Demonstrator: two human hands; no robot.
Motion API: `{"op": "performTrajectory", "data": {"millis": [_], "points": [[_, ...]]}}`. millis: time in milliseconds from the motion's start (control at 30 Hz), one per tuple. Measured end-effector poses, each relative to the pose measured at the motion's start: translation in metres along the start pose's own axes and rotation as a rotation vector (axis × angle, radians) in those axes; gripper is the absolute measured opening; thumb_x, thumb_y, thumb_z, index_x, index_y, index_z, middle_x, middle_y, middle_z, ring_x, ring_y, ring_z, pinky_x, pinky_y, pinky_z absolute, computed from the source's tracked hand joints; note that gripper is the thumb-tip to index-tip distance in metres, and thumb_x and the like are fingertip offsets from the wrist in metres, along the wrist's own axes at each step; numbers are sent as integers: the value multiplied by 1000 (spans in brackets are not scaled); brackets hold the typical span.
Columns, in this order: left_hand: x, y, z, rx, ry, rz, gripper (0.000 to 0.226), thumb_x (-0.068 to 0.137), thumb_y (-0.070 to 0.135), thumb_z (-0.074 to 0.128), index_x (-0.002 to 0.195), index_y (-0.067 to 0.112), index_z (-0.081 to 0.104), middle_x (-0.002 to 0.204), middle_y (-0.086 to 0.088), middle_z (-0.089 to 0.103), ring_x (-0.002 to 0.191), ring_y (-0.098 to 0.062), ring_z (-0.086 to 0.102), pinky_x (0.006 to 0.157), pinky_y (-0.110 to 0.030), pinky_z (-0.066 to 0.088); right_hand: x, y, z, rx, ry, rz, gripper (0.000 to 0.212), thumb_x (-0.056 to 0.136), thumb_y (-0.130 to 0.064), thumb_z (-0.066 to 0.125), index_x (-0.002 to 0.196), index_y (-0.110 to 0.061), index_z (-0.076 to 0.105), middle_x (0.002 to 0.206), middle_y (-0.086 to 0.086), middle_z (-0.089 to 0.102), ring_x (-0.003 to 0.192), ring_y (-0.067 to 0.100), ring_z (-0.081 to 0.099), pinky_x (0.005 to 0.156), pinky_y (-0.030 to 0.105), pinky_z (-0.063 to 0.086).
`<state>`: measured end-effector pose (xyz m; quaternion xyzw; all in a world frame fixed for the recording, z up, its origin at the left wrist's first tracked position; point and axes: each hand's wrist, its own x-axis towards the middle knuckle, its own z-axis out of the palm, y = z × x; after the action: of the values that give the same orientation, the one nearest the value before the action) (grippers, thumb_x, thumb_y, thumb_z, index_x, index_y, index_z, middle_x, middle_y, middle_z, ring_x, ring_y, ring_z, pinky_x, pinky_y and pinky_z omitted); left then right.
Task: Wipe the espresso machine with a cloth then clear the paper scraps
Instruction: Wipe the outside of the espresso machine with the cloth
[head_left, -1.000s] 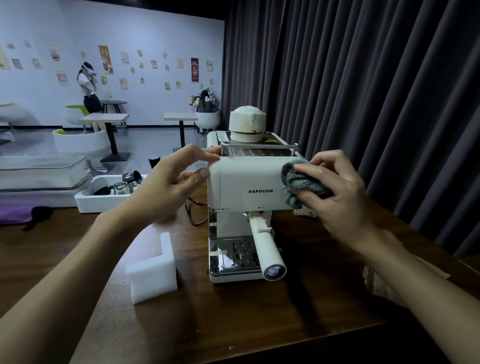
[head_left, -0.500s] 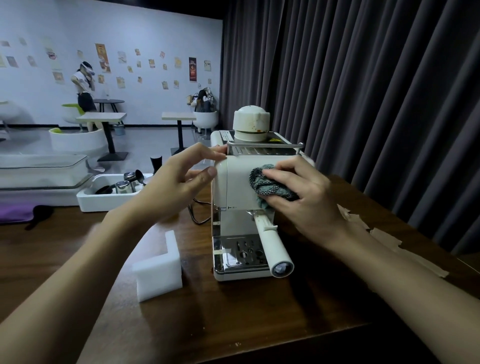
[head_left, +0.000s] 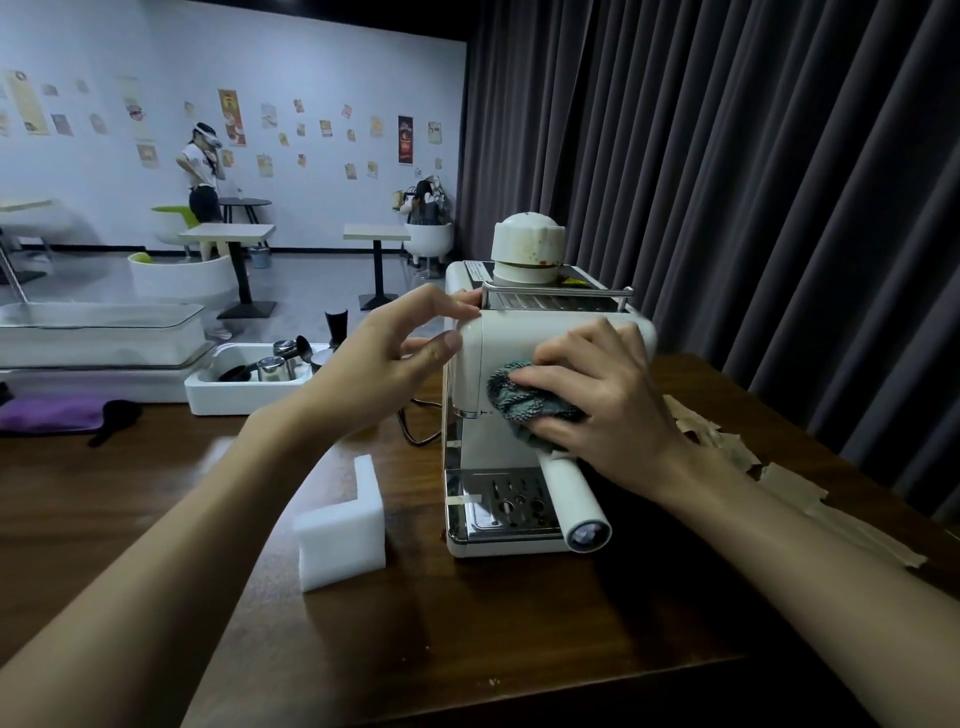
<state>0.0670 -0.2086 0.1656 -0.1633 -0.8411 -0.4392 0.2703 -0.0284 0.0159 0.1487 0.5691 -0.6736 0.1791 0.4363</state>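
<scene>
The right hand (head_left: 597, 400) is sliding the cloth (head_left: 519, 402) across the front panel of the espresso machine (head_left: 519, 338). One second ago the cloth was at the right corner of this panel. Now it is sitting left of the middle, in the centre of the frame, and it is covering the place where the brand letters were showing. The fingers of this hand are curled over the bunched cloth and are pressing it flat to the panel.

The left hand (head_left: 384, 358) is staying at the upper left corner of the machine. Its fingers are almost straight, the tips are touching the top edge, and the thumb is lying against the side. It is only steadying the machine, not gripping it.

I judge that one stroke over the front is nearly finishing, so the wiping step is still going on. The paper scraps (head_left: 789, 483) are lying untouched on the table (head_left: 519, 649) at the right of the frame, behind the right forearm, so that second step is not yet beginning.
</scene>
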Motion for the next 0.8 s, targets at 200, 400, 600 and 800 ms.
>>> {"op": "performTrajectory", "data": {"millis": [200, 400, 600, 800], "points": [[1, -1, 2, -15, 18, -4, 15, 100, 22, 57, 110, 32, 60, 140, 12, 58, 133, 3, 49, 101, -23, 49, -41, 29, -25, -74, -1, 123, 34, 77, -27, 76, 106, -11, 74, 99, 6, 65, 95, 25, 53, 82, 33, 25], [1, 2, 3, -5, 21, -2, 14, 97, 24, 56, 110, 29, 60, 140, 8, 58, 132, 4, 50, 98, -17, 48, -54, 39, -31, -58, 55, 215, 30, 79, -26, 71, 102, -6, 74, 94, 8, 64, 87, 28, 55, 79, 34, 29], [0, 4, 5, -3, 30, -6, 16, 95, 29, 55, 110, 28, 60, 140, 7, 57, 131, 5, 50, 97, -15, 48, -21, 19, -16, -44, 88, 123, 30, 77, -22, 76, 101, -6, 74, 95, 8, 65, 90, 27, 56, 80, 35, 30], [-1, 6, 6, -10, 36, -9, 15, 95, 30, 56, 109, 29, 60, 141, 5, 57, 131, 4, 51, 98, -19, 50, 20, -9, 1, -5, 97, 48, 31, 77, -28, 76, 103, -12, 74, 97, 2, 66, 94, 22, 54, 80, 34, 28]]}}
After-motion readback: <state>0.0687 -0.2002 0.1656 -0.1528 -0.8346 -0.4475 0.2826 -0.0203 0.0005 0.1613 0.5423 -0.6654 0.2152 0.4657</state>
